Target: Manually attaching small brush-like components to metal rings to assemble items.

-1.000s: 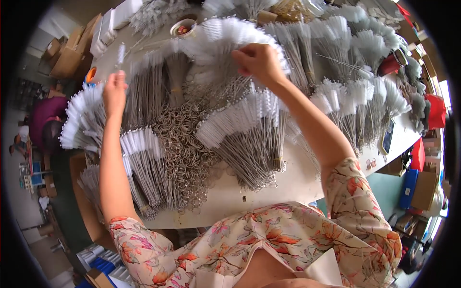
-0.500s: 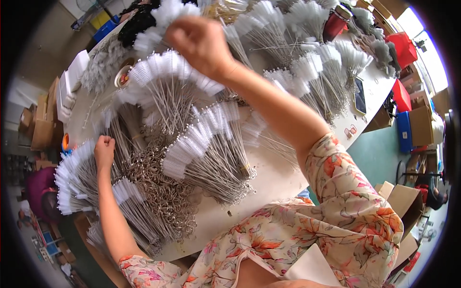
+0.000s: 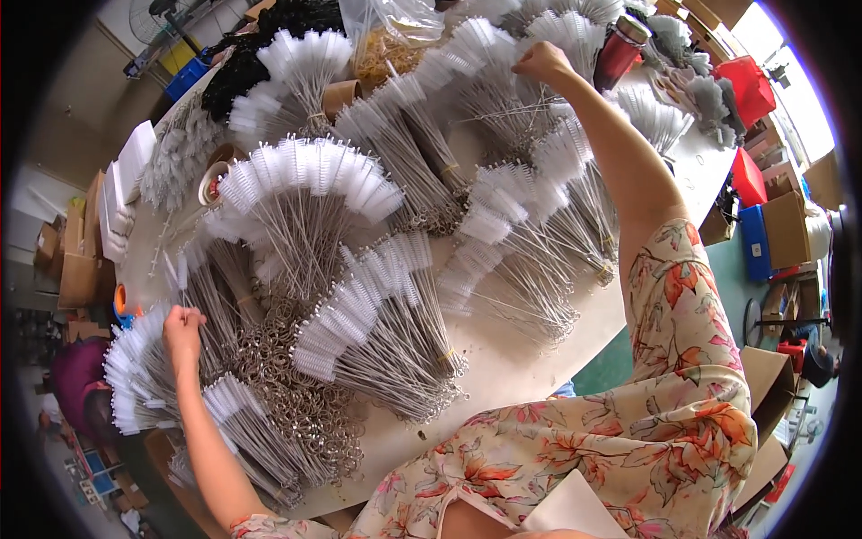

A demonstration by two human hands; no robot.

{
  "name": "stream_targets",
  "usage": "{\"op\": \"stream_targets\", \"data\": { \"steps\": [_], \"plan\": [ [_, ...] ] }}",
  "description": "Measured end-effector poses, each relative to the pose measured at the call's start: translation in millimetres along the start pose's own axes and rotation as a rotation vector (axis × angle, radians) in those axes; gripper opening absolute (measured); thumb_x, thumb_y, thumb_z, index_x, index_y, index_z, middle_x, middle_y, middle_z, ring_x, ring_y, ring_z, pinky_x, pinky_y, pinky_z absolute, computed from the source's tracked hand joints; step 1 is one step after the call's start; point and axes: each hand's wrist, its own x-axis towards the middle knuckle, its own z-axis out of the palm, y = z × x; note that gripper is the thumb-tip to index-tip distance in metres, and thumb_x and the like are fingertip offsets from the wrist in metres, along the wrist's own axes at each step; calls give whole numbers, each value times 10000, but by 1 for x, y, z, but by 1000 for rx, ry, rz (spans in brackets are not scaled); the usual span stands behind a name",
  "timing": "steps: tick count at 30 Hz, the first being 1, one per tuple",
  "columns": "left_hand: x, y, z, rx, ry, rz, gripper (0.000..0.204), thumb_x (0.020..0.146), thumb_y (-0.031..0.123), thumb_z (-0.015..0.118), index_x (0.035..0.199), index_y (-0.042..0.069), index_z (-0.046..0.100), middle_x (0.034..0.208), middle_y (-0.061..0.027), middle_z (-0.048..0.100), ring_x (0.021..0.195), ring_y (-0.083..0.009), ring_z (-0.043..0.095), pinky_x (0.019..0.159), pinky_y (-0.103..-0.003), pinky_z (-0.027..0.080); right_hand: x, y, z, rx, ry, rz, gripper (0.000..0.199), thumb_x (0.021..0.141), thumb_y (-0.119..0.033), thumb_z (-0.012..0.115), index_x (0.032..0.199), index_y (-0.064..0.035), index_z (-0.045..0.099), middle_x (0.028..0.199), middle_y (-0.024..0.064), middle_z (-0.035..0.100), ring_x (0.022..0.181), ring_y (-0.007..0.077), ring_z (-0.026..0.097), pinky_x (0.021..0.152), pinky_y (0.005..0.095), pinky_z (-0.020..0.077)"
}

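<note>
My left hand [image 3: 183,337] is at the left of the table, fingers pinched together beside a fan of white-bristled wire brushes [image 3: 136,377]. What it holds, if anything, I cannot make out. With the arm stretched far out, my right hand [image 3: 544,63] has its fingers closed over the brush bundles at the back; any object in them is hidden. A heap of small metal rings [image 3: 292,359] lies right of my left hand. Next to that heap is a large bundle of brushes [image 3: 386,332], twisted wire stems toward me. Another wide brush fan [image 3: 305,180] spreads behind it.
A dark red flask [image 3: 620,54] stands at the back right. A clear bag of yellowish bands [image 3: 386,58] sits at the back, near a brown cardboard tube [image 3: 341,97]. Orange-handled scissors [image 3: 121,301] lie at the left edge. Boxes flank the table.
My right hand has swept right across the back of the table, from above the brushes at back centre. My left hand stays by the left fan. The whole view has shifted slightly.
</note>
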Motion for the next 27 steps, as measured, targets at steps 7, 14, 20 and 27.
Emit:
{"op": "stream_targets", "data": {
  "steps": [7, 14, 20, 27],
  "plan": [
    [18, 30, -50, -401, 333, -84, 119, 865, 174, 541, 852, 55, 545, 689, -29, 552, 420, -90, 394, 366, -235, 314, -42, -36, -53, 287, 557, -84, 170, 777, -230, 573, 790, -74, 638, 736, 67, 622, 659, 184, 592, 626, 319, 466],
    [-10, 0, -1, 54, -44, -162, 117, 822, 158, 546, 825, 44, 572, 651, -46, 601, 531, -102, 498, 507, -225, 394, -72, -117, -49, 866, -118, -437, 160, 765, -262, 613, 834, -150, 705, 824, 55, 674, 737, 195, 642, 690, 331, 510],
    [-29, 29, -34, -311, 251, 58, 147, 876, 138, 518, 934, 19, 582, 800, -23, 603, 603, -84, 499, 610, -217, 413, -113, -169, 16, 60, -76, -391, 203, 702, -311, 600, 774, -138, 678, 849, 76, 662, 758, 268, 636, 702, 381, 501],
    [-154, 124, -51, -595, 163, -34, 258, 914, 170, 481, 1111, 23, 559, 699, 43, 464, 482, 9, 319, 392, -151, 249, -118, -166, 25, -16, 22, -333, 283, 660, -247, 644, 867, -55, 661, 917, 162, 643, 867, 320, 627, 720, 398, 498]
  ]
}}
